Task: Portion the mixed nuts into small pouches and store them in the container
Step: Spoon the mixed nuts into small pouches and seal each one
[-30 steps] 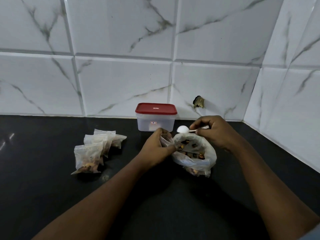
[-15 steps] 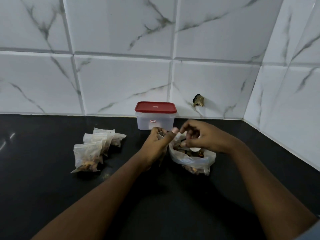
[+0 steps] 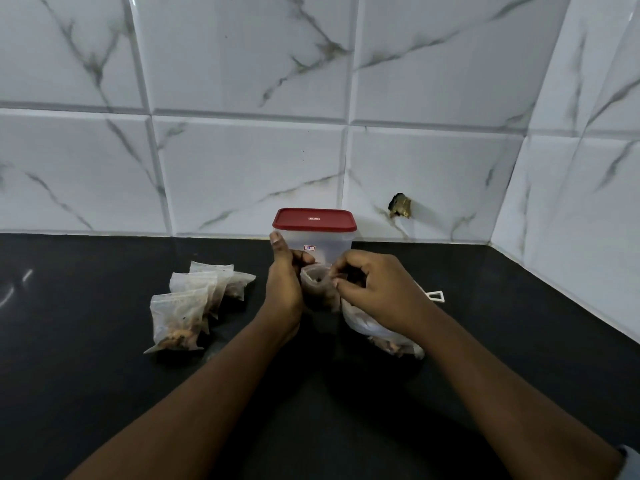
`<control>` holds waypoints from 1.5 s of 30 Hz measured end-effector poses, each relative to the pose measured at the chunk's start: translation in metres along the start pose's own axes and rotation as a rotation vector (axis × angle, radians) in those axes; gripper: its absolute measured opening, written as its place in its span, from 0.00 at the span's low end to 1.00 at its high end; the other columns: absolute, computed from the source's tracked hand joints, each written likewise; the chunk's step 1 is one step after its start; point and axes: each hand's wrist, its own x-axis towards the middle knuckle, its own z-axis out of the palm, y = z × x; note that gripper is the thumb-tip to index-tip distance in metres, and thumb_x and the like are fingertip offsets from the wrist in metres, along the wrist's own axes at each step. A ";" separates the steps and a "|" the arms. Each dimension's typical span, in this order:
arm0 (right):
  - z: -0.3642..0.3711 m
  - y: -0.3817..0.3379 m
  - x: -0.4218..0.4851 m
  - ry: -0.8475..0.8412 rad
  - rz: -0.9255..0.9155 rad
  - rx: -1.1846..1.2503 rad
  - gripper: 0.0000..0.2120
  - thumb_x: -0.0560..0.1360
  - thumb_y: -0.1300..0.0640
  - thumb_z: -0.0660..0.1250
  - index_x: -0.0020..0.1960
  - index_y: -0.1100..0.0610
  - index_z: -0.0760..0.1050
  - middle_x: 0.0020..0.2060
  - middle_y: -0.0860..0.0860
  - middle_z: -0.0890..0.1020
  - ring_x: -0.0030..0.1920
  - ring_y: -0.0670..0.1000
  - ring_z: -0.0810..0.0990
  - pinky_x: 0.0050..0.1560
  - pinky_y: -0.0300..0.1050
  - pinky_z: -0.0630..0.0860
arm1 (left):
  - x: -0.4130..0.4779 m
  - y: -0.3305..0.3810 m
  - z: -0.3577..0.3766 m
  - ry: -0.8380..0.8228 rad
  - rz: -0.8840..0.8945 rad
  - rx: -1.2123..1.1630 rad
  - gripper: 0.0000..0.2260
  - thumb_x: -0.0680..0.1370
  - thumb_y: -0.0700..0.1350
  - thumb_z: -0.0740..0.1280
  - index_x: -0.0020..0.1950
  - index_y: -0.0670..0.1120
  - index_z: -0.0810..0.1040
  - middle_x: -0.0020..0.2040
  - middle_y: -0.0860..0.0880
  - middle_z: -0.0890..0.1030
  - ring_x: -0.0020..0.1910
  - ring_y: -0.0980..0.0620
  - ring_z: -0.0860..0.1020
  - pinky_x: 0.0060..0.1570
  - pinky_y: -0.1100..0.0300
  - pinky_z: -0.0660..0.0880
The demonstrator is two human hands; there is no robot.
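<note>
I hold a small clear pouch (image 3: 320,289) upright between both hands, its mouth open at the top. My left hand (image 3: 285,284) grips its left side and my right hand (image 3: 377,292) pinches its right rim. Under my right hand lies the big plastic bag of mixed nuts (image 3: 377,332). A white spoon handle (image 3: 437,296) sticks out behind that hand. The clear container with a red lid (image 3: 314,220) stands shut just behind the pouch. Several filled pouches (image 3: 194,303) lie in a heap to the left.
The black countertop (image 3: 104,393) meets white marble-look tiled walls at the back and on the right. A small brass fitting (image 3: 400,205) juts from the back wall to the right of the container.
My right hand has let go of the white spoon, which now rests behind the nut bag, and moved left to the small pouch's rim. My left hand has lifted the pouch slightly.
</note>
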 end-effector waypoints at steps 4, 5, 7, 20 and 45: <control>0.006 0.003 -0.003 -0.120 -0.002 -0.112 0.06 0.76 0.60 0.70 0.50 0.51 0.83 0.41 0.46 0.85 0.41 0.45 0.83 0.44 0.46 0.80 | 0.001 0.002 0.000 0.051 -0.008 0.010 0.35 0.81 0.72 0.47 0.46 0.43 0.77 0.44 0.41 0.84 0.41 0.43 0.82 0.48 0.48 0.79; 0.006 0.002 -0.002 -0.046 -0.016 -0.064 0.06 0.77 0.61 0.69 0.50 0.52 0.83 0.42 0.46 0.85 0.42 0.45 0.83 0.45 0.45 0.80 | 0.001 0.003 -0.001 0.042 -0.013 0.004 0.36 0.81 0.72 0.46 0.47 0.43 0.77 0.44 0.41 0.84 0.40 0.44 0.83 0.45 0.49 0.80; 0.003 -0.005 -0.001 0.105 -0.040 0.054 0.08 0.77 0.64 0.69 0.51 0.53 0.83 0.44 0.44 0.85 0.46 0.44 0.83 0.48 0.38 0.79 | 0.001 0.004 -0.001 0.021 -0.016 0.012 0.37 0.81 0.72 0.45 0.47 0.43 0.79 0.41 0.43 0.86 0.36 0.47 0.85 0.39 0.54 0.79; -0.001 -0.010 -0.001 -0.155 -0.039 -0.147 0.06 0.79 0.58 0.69 0.52 0.50 0.83 0.44 0.42 0.83 0.45 0.41 0.81 0.46 0.38 0.78 | 0.005 0.050 -0.016 -0.004 0.024 0.042 0.35 0.82 0.71 0.47 0.49 0.44 0.79 0.51 0.40 0.87 0.47 0.43 0.83 0.52 0.49 0.74; 0.023 -0.008 0.003 0.094 0.429 0.819 0.14 0.76 0.61 0.76 0.59 0.59 0.78 0.51 0.56 0.88 0.51 0.54 0.88 0.55 0.53 0.84 | -0.026 0.007 -0.031 -0.223 -0.025 -0.042 0.15 0.74 0.44 0.74 0.58 0.38 0.84 0.53 0.36 0.86 0.47 0.41 0.85 0.48 0.44 0.83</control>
